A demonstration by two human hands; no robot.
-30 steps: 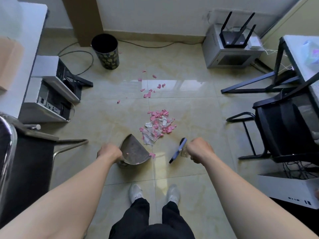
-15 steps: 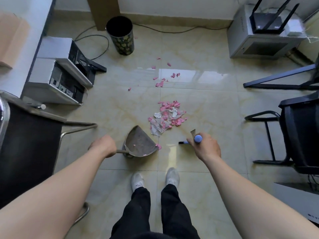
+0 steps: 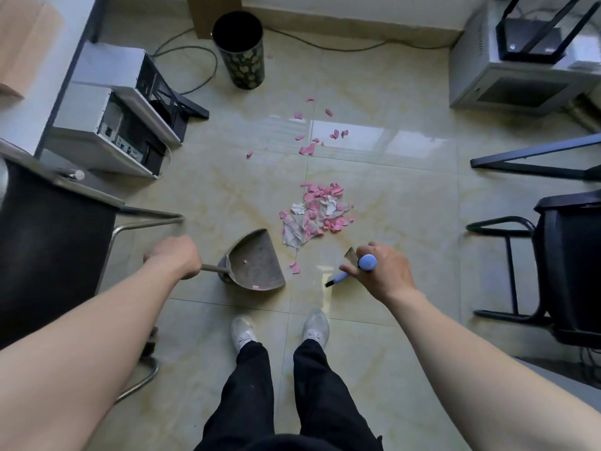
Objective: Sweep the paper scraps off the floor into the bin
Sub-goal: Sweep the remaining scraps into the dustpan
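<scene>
Beyond both hands, paper scraps [image 3: 317, 213] (heaped), dustpan [image 3: 255, 265] near.

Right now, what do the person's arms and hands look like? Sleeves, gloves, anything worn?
Both forearms are bare up to the frame edge: no sleeves in view. The left hand and right hand wear no gloves, and no watch, ring or wristband shows on either. Nothing is marked or taped on them. Lower down, the person wears black trousers and pale shoes.
</scene>
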